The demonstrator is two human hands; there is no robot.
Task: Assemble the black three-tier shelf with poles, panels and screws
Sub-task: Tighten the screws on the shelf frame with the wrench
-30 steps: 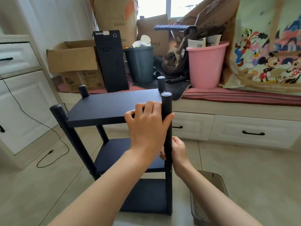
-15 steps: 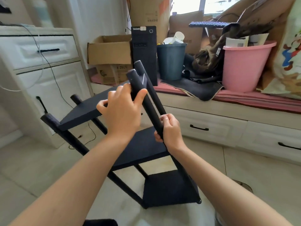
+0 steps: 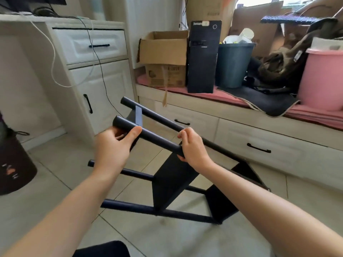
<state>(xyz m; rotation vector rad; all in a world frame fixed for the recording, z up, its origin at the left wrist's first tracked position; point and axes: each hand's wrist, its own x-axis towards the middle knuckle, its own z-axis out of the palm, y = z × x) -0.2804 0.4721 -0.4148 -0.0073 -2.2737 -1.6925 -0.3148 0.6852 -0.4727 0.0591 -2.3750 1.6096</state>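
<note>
A dark shape (image 3: 101, 249) sits at the very bottom edge of the view, too cropped to identify. Above it the person's two forearms reach forward over the pale tiled floor (image 3: 46, 197). The black shelf (image 3: 174, 179) is tipped well over toward the left, its lower poles lying low over the tiles and its three panels standing nearly on edge. The left hand (image 3: 113, 151) grips the nearest upper pole (image 3: 148, 136) close to its free end, thumb laid along the top and fingers curled beneath. The right hand (image 3: 193, 147) is wrapped round the same pole farther along, beside the middle panel (image 3: 172, 184). A second upper pole (image 3: 167, 121) runs parallel just behind.

At the left edge stands a dark round bin (image 3: 13, 164) with blurred pale marks that cannot be read. Behind the shelf is a white cabinet (image 3: 96, 75) with black handles, a white cable (image 3: 53, 58) and a black cable (image 3: 98, 58) hanging down its front. To the right runs a low bench with drawers (image 3: 259, 143) topped by a pink cushion (image 3: 222, 95).

On the bench stand an open cardboard box (image 3: 163, 52) with faint print, possibly digits, a black computer tower (image 3: 203, 56) whose top label appears to read "ThinkCentre", a dark grey bin (image 3: 233, 64) holding a paper cup, a brown bag (image 3: 284, 62) and a pink bucket (image 3: 323, 80). A keyboard (image 3: 287, 19) rests on more cardboard boxes at the back.
</note>
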